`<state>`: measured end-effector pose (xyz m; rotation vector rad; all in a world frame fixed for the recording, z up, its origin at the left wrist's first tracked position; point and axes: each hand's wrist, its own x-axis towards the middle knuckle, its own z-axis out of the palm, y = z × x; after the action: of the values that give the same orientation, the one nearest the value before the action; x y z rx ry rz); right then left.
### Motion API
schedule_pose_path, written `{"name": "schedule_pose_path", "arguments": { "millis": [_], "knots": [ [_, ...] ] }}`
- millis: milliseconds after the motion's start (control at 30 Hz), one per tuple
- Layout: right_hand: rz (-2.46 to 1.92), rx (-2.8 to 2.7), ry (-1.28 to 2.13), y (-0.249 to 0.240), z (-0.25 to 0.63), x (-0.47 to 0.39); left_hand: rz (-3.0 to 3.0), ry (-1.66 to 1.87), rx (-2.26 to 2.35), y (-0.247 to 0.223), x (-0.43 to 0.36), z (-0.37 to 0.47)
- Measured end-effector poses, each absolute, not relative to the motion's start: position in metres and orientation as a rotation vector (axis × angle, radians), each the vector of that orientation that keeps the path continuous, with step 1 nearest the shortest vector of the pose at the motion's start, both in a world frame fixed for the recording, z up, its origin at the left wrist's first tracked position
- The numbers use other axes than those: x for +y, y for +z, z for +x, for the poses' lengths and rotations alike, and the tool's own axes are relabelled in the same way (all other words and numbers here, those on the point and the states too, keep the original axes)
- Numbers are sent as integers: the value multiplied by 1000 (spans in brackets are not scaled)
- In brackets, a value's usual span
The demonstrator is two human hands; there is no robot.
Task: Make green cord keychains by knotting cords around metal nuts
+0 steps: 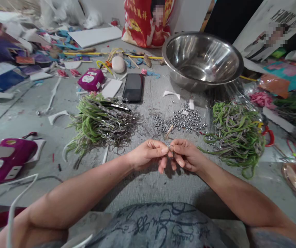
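My left hand (151, 153) and my right hand (188, 155) meet over the middle of the table. Both pinch a small shiny metal piece (170, 150) between thumb and fingers; its exact kind is too small to make out. Just beyond the fingertips, a short wooden stick (168, 132) lies by a spread of small silver ring-like beads (185, 120). To the left is a bundle of green and grey cords (88, 120) with silvery wire or metal ends towards the beads. Another heap of green and grey cords (237, 132) lies to the right.
A big steel bowl (202, 77) stands behind the beads. Left of it lie a black phone (133, 88) and a purple power socket (91, 79). A second purple socket (10, 160) sits at far left. Scraps (36, 55) and a red bag (148, 24) are at the back.
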<state>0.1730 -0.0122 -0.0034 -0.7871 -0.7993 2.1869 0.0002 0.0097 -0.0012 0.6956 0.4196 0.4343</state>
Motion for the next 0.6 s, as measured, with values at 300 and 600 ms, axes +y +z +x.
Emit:
{"name": "schedule_pose_path", "arguments": {
  "millis": [300,600],
  "knots": [
    [-863,-939,2224,-1,176,-6,765,380,556,-1,16,-1],
    [-1074,-1113,2049,-4,178,-3,1514,606,1063,6,12,3]
  ]
}}
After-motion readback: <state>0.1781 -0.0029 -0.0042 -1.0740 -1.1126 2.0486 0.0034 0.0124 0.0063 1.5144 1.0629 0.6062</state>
